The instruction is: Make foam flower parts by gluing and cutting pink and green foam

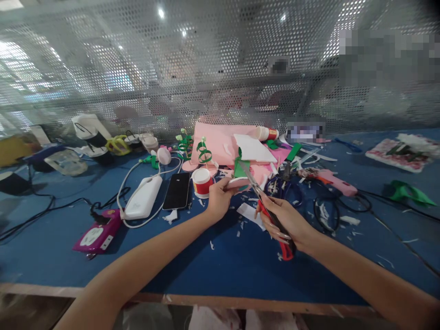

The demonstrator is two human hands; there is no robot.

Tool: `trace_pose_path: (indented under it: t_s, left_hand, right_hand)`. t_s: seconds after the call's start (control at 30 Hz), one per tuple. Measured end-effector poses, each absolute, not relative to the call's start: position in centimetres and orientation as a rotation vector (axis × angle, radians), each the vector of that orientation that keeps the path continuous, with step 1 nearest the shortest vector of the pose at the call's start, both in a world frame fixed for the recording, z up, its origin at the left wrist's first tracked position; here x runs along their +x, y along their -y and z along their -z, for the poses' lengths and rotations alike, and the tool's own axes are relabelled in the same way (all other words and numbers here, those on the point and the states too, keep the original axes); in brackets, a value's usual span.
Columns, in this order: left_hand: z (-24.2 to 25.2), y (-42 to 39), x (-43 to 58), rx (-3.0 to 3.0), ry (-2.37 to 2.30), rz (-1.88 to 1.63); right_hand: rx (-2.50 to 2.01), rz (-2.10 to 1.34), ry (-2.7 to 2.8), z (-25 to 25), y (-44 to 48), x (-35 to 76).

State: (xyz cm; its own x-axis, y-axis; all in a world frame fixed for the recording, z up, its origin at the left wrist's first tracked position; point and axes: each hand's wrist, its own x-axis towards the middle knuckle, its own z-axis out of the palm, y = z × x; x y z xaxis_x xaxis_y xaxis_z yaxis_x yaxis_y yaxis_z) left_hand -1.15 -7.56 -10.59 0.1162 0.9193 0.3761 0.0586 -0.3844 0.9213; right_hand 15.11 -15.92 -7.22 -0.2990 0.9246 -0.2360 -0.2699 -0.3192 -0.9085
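Observation:
My left hand (219,200) pinches a pale pink piece of paper (238,183), seen almost edge-on, above the middle of the table. In my right hand (287,220) is a pair of scissors (253,182) with red and black handles, their blades pointing up and left. The blades reach over the pale piece toward a green strip of paper (241,168) behind it; whether they touch either, I cannot tell. Just left of my left hand stands a red and white paper cup (202,183). A white paper scrap (251,214) lies beneath the scissors.
Behind my hands are pink paper sheets (216,142), a white card (254,147) and green spiral stems (204,153). A pink glue gun (337,182) lies right with its cord. Left are a phone (176,191), white power bank (143,198) and purple power strip (98,232).

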Motion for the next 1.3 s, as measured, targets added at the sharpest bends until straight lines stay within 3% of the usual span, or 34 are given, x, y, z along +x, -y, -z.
trace_pose_path:
  t_s: [1.3]
  left_hand:
    - [9.97,8.3,-1.18,1.898,-1.086,-1.267]
  right_hand:
    - [-1.088,-1.715,1.071,7.2,15.66,15.22]
